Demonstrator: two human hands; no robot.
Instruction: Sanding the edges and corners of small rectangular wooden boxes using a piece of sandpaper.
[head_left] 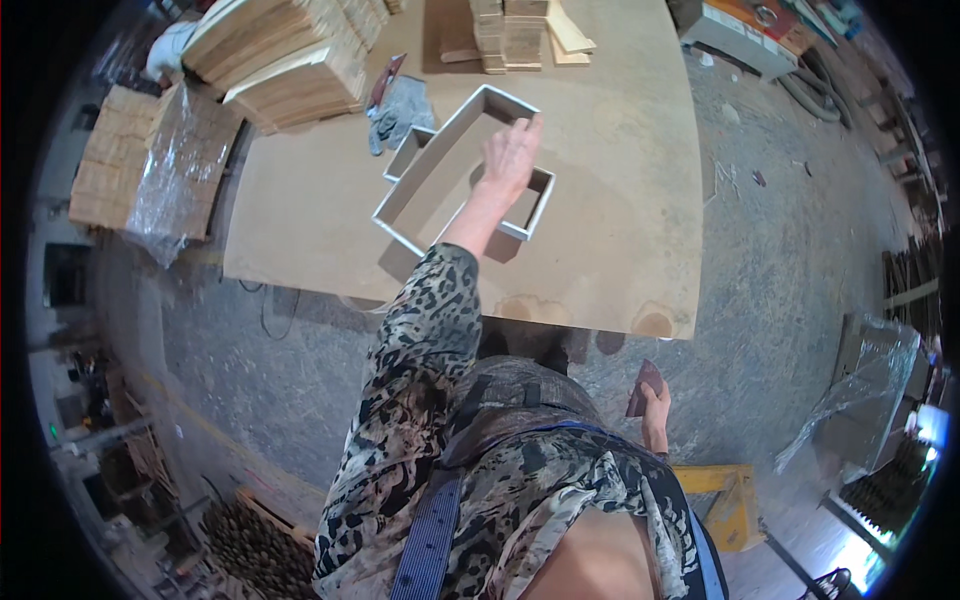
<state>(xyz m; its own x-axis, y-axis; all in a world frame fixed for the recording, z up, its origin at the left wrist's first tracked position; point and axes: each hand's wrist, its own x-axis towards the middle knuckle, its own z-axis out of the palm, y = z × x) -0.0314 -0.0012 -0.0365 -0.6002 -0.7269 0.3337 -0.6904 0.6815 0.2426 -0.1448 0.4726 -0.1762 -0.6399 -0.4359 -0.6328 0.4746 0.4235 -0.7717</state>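
A long rectangular wooden frame with white edges lies on the table. Smaller box sections jut from both of its long sides. My left hand reaches over it, fingers closed at the rim of its right wall near the far end. Down beside my body, past the table's near edge, my right hand holds a reddish-brown piece of sandpaper. Beyond the frame to the left lie a grey glove and another reddish-brown strip.
Stacks of wooden boards stand at the table's far left, with more pieces at the far middle. A plastic-wrapped stack is left of the table. At lower right are a yellow stand and a wrapped grey panel.
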